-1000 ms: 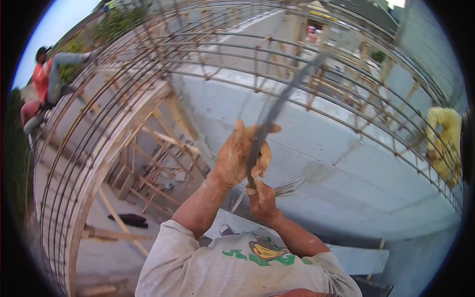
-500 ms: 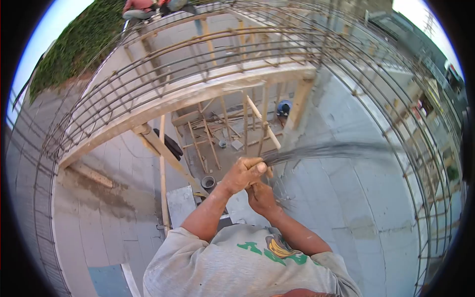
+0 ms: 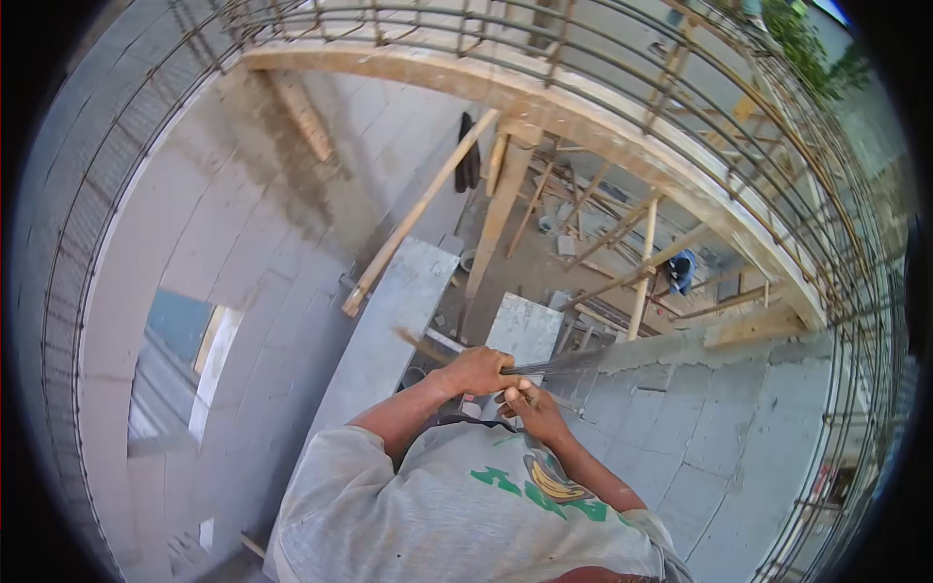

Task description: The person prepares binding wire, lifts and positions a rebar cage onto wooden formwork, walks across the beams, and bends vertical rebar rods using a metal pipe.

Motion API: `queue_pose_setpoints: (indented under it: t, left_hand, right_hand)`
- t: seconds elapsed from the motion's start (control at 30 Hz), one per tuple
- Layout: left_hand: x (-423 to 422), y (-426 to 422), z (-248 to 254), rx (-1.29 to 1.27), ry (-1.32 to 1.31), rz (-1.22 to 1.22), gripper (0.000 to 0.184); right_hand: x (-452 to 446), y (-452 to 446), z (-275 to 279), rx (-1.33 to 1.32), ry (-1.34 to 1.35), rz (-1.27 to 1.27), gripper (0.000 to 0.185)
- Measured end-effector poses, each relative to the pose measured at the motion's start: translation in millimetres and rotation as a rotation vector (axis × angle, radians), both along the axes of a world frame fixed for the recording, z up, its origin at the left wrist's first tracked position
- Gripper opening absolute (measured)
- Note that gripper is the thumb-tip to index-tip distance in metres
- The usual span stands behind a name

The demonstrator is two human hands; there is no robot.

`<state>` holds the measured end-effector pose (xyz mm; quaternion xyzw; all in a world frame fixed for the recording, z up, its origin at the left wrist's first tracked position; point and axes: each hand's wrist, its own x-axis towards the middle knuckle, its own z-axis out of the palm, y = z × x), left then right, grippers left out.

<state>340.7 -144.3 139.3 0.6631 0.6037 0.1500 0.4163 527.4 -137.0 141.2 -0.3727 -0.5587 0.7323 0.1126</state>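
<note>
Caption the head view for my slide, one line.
Left hand grips thin dark strands, right hand close beside, among block walls edged with steel bars.

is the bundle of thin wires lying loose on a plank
No, the left hand grips the wires, which stick out past its fingers.

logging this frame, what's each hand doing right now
left hand: closed on a bundle of thin dark wires
right hand: fingers bent beside it, grip cannot be told

Left hand (image 3: 478,371) curled, right hand (image 3: 534,406) close beside, forearms (image 3: 403,406) angled inward
</note>
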Motion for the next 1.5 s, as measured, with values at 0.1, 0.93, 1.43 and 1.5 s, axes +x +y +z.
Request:
queue_pose_setpoints:
  t: [0.1,0.93,1.43,1.5]
  left_hand:
    - [-13,-35,-30,-0.109,0.038,0.154,0.063]
    - [21,-140,-99,-0.452,-0.212,0.828,0.054]
    - [-1,-137,-99,-0.585,-0.209,0.832,0.051]
    - [-10,-147,-119,-0.538,-0.350,0.869,0.045]
  right_hand:
    - [-19,-5,-14,-0.221,-0.060,0.102,0.052]
    - [18,90,-11,0.109,0.214,-0.002,0.049]
    - [47,107,71,0.637,0.150,-0.022,0.046]
    - [47,111,79,0.683,0.147,-0.086,0.047]
